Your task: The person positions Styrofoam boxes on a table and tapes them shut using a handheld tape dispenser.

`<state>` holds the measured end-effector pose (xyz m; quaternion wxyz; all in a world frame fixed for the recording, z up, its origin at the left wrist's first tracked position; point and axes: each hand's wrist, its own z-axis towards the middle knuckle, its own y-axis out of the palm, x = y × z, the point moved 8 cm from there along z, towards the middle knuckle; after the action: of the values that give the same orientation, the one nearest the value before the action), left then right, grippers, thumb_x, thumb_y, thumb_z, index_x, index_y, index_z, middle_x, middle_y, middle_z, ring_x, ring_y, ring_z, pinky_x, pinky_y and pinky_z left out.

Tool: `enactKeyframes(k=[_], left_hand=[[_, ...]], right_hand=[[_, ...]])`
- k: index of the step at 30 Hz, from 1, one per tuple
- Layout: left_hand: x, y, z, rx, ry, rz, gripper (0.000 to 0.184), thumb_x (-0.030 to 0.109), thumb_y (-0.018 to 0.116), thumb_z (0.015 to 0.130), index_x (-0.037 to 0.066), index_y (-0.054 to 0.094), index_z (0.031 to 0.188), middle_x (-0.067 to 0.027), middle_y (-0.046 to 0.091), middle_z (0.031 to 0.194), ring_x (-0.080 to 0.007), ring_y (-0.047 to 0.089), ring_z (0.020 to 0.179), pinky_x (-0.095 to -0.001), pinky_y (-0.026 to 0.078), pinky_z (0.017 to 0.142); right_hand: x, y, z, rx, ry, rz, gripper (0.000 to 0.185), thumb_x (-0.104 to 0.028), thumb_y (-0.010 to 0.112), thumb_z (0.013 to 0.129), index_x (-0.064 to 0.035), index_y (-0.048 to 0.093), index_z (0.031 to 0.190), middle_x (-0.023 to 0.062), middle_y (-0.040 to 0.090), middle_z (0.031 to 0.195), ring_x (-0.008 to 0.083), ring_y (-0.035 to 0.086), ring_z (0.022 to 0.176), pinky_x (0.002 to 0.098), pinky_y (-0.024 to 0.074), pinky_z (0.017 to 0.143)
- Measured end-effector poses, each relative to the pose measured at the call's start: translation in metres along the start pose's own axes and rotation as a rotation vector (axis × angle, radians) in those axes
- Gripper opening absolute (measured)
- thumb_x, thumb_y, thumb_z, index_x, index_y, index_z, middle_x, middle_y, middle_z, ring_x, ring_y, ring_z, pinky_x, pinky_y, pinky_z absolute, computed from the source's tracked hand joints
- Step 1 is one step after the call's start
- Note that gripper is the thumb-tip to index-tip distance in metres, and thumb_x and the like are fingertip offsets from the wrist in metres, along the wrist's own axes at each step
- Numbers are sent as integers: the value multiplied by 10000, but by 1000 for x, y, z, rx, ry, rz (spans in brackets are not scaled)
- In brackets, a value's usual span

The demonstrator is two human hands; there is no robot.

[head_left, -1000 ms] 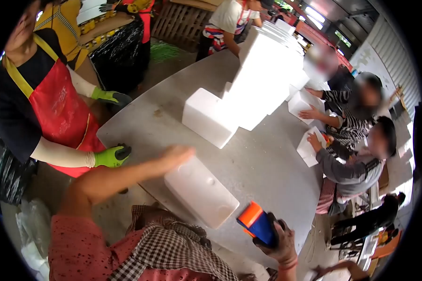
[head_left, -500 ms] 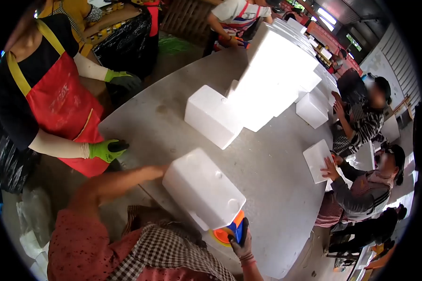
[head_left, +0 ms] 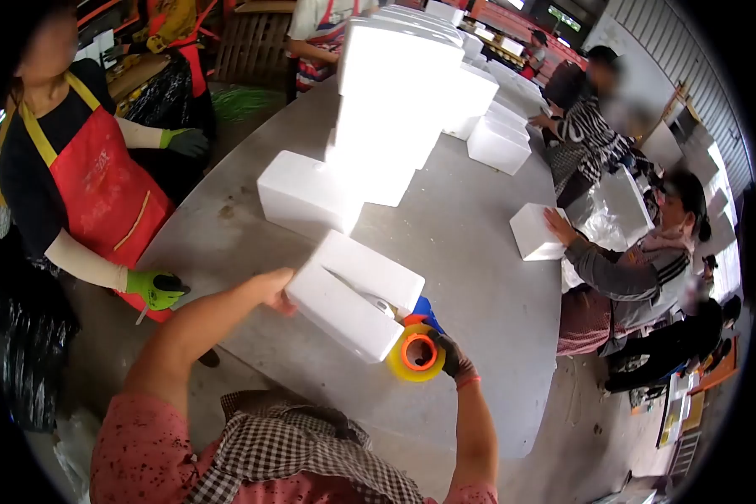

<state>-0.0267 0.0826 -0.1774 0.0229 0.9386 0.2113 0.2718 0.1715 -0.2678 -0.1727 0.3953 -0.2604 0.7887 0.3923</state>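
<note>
Holds a tape dispenser (head_left: 427, 312) in the right hand (head_left: 450, 354), with dark fingers curled close at its edge, just beside the yellow tape roll (head_left: 392, 359) and orange hub. Rests the left hand (head_left: 273, 288) against the opposite end of a white foam box (head_left: 340, 311), with fingers bent at the corner; cannot tell how tightly, given partly hidden fingertips. Between the two hands, over the near part of the grey table (head_left: 479, 311): that same foam box, tilted, with a narrow dark gap along its length and a small pale bit near the dispenser end. Cannot make out the contents.

Just beyond, on the table: another white box (head_left: 302, 197), contents out of sight. Behind that, a tall stack of white boxes (head_left: 395, 109), too glaring for detail. Toward the far right edge, a cluster of white boxes (head_left: 500, 143), contents likewise hidden. Nearer, under a co-worker's hand (head_left: 559, 225), a white carton (head_left: 536, 233) by the table edge. Past it, bunched clear plastic (head_left: 601, 218) beside a white foam piece (head_left: 634, 206); cannot tell whether inside or merely alongside.
</note>
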Motion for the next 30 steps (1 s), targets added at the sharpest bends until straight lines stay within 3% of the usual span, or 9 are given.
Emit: enactKeyframes(k=[1, 2, 4, 6, 8, 17, 22, 26, 30], left_hand=[[-4, 3, 1, -2, -5, 13, 443, 507, 458, 902, 76, 557, 910, -115, 546, 788, -292, 559, 642, -480, 474, 541], [28, -20, -12, 434, 401, 336, 463, 508, 480, 890, 64, 553, 1000, -137, 552, 890, -312, 558, 760, -528, 469, 643], [73, 36, -88, 811, 1179, 928, 601, 529, 568, 827, 73, 496, 1212, -179, 495, 1160, -361, 468, 1061, -623, 362, 873], [60, 152, -156, 478, 1511, 1510, 867, 557, 685, 715, 129, 367, 1400, -188, 301, 1430, -390, 244, 1331, -667, 151, 1043], [49, 199, -144, 197, 1442, 1827, 1010, 564, 737, 653, 165, 291, 1467, -177, 171, 1532, -391, 109, 1418, -664, 43, 1085], [66, 208, -109, 358, 1162, 1744, 1220, 694, 728, 566, 136, 178, 1501, -244, 97, 1536, -444, 29, 1424, -679, -10, 1078], [92, 190, -89, 166, 1181, 1627, 1010, 664, 606, 758, 112, 193, 1497, -134, 137, 1561, -321, 72, 1451, -641, -14, 1095], [166, 175, -82, 429, 1309, 1366, 718, 535, 559, 853, 78, 401, 1383, -145, 410, 1412, -291, 352, 1341, -550, 91, 1135], [142, 178, -68, 647, 1397, 1675, 478, 522, 545, 870, 50, 590, 926, -119, 611, 915, -339, 580, 911, -478, 431, 814]], right_hand=[[1, -2, -1, -9, 0, 0, 568, -227, 557, 923, 19, 367, 1398, 89, 563, 1218, 189, 549, 1097, 321, 459, 953], [1, -4, -1, -23, -2, -1, 562, -228, 554, 926, 24, 373, 1395, 88, 563, 1223, 187, 543, 1108, 317, 451, 966], [-1, -2, -4, -47, -15, -17, 552, -232, 548, 931, 33, 385, 1388, 87, 562, 1233, 182, 531, 1129, 310, 435, 991], [-15, 12, -11, -77, -48, -55, 570, -231, 549, 929, 32, 368, 1402, 85, 497, 1326, 183, 479, 1195, 291, 375, 1039], [-16, 10, -12, -113, -40, -63, 594, -216, 552, 923, 32, 342, 1420, 82, 426, 1419, 183, 424, 1263, 279, 317, 1087], [-22, 21, -55, -165, -2, -89, 610, -249, 550, 938, 10, 321, 1440, 83, 414, 1438, 168, 391, 1294, 276, 280, 1108], [-44, 30, -68, -130, -19, -177, 648, -289, 567, 929, 2, 309, 1447, 92, 405, 1444, 178, 398, 1294, 284, 293, 1102], [-36, 28, -66, -145, -28, -158, 696, -296, 603, 910, -30, 280, 1467, 94, 415, 1434, 188, 418, 1281, 296, 322, 1080], [-15, 17, -84, 24, -120, -150, 718, -235, 628, 896, -82, 253, 1488, 97, 431, 1413, 184, 426, 1268, 305, 347, 1052]])
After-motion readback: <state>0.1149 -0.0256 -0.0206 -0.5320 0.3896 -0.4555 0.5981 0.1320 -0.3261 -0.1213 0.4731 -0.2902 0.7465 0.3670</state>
